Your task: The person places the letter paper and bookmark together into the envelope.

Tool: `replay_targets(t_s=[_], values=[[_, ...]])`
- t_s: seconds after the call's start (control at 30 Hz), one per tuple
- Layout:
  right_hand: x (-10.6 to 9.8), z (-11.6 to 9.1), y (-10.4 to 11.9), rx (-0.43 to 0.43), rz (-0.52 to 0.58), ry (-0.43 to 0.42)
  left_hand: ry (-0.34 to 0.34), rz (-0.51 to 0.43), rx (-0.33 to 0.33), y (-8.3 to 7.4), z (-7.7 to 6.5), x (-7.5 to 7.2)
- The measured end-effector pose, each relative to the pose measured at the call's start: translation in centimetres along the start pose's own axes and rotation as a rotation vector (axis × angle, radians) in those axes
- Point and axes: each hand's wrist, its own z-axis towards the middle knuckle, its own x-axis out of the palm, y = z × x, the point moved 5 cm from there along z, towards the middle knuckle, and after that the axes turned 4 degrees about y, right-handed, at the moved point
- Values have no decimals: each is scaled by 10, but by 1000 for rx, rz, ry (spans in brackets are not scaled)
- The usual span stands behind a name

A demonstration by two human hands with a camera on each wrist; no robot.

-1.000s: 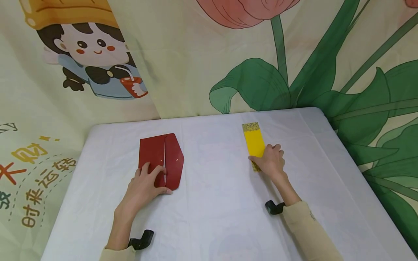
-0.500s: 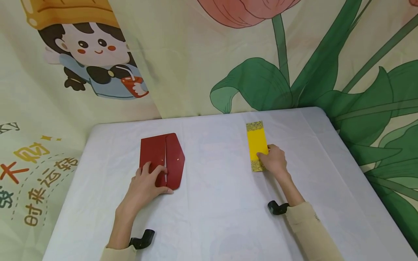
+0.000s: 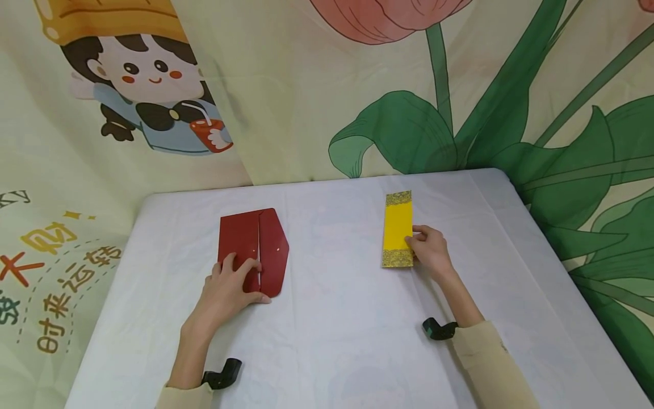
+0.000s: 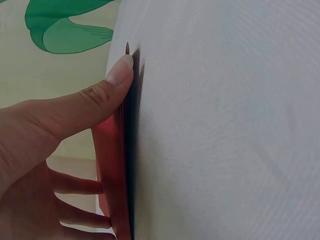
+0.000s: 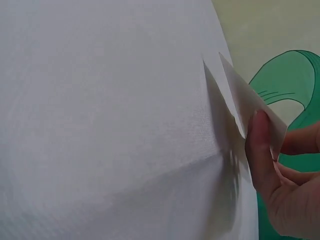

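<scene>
The left hand [image 3: 225, 292] rests on the red envelope [image 3: 273, 250], fingers relaxed on its face and thumb along its near edge; it is not clenched. The right hand [image 3: 431, 250] pinches the yellow card [image 3: 398, 226] at its right edge between thumb and fingers. In the right wrist view the card stands tilted, at least partly raised off the white table [image 3: 332, 307], its shadow beside it.

Compared with one second earlier, the right hand no longer reaches across the lower part of the card but grips its side. The card's patterned lower band now shows fully, and its long sides run straighter up the table. The left hand and envelope show no evident shift.

The envelope lies on the left half of the table, pointed flap to the right; the card is well apart, on the right half. Black devices [image 3: 225, 375] project from both wrists beside beige sleeves [image 3: 498, 363]. Behind the table hangs a printed backdrop [image 3: 286, 102] with a cartoon figure [image 3: 153, 85], green leaves [image 3: 398, 130] and a pink flower [image 3: 388, 20].
</scene>
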Motion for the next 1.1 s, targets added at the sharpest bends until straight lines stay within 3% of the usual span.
replay_targets(t_s=[0.5, 1.1], values=[[4, -3, -7, -29, 173, 79, -7, -2, 4, 1, 0, 0], [24, -3, -1, -76, 188, 96, -14, 3, 12, 2, -1, -1]])
